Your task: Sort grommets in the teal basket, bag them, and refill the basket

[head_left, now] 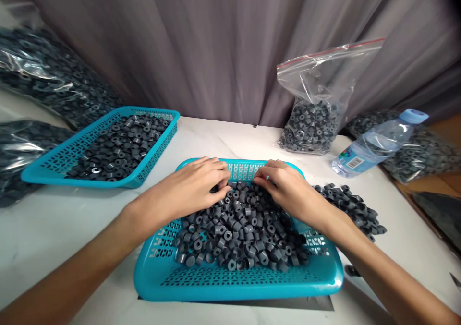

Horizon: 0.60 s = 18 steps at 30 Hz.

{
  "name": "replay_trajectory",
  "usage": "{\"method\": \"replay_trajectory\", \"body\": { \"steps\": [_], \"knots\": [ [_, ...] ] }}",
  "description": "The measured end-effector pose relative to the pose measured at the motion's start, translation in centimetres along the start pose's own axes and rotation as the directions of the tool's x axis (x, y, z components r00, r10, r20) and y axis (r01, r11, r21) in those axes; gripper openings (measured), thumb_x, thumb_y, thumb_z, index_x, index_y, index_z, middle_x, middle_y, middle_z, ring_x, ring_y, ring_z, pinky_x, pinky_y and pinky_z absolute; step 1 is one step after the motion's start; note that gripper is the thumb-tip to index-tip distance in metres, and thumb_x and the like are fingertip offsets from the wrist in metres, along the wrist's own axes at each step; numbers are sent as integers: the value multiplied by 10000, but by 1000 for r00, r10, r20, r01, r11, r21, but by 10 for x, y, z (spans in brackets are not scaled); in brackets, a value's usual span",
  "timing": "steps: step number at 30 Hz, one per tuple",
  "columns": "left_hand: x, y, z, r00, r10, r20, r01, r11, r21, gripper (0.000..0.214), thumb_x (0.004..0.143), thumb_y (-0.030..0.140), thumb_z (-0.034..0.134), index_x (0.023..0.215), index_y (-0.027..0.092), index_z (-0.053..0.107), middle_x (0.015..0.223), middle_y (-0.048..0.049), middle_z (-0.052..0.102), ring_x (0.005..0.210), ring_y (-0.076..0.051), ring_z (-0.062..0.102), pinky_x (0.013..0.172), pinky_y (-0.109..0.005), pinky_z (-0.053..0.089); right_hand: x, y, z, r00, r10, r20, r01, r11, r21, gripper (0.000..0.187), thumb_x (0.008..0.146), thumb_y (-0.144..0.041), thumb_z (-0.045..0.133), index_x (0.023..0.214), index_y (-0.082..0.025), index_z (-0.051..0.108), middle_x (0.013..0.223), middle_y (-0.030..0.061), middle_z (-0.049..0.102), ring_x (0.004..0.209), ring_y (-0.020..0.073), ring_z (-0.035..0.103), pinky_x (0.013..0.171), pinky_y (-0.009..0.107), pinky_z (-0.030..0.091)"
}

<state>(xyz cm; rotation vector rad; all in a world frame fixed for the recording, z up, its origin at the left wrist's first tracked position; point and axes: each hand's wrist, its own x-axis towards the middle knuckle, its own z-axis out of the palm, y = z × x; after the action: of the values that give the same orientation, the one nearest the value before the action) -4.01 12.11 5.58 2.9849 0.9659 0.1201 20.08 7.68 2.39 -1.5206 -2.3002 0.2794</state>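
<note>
A turquoise perforated basket (223, 282) sits in front of me on the white table, holding a heap of small grey plastic rings (241, 234). My left hand (194, 186) rests palm down on the far side of the heap, fingers curled into the rings. My right hand (286, 186) lies beside it, fingers bent and pinched among the rings at the basket's far wall. What the fingertips grip is hidden by the pile.
A second turquoise basket (54, 166) of grey rings stands at the left. A loose pile of rings (351, 210) lies right of the near basket. A zip bag (317, 114) of rings and a water bottle (378, 142) stand at the back right; filled bags (46, 85) lie left.
</note>
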Motion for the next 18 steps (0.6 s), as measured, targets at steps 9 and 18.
{"method": "replay_trajectory", "body": {
  "steps": [9,18],
  "knots": [
    [14,13,20,998,42,-43,-44,998,-40,262,1040,371,541,1121,194,716,1227,-85,692,1221,-282,626,1083,-475,453,1,-1,0,999,34,-33,-30,991,130,169,1032,-345,557,969,-219,650,985,57,634,873,203,622,795,339,455],
    [16,10,3,981,-101,-167,10,881,-474,121,977,261,651,1072,218,711,1072,10,747,982,-161,698,896,-287,518,4,-9,-11,999,27,-22,-13,873,487,95,988,-299,630,1021,-210,638,921,11,698,839,162,636,784,308,479]
  ]
}}
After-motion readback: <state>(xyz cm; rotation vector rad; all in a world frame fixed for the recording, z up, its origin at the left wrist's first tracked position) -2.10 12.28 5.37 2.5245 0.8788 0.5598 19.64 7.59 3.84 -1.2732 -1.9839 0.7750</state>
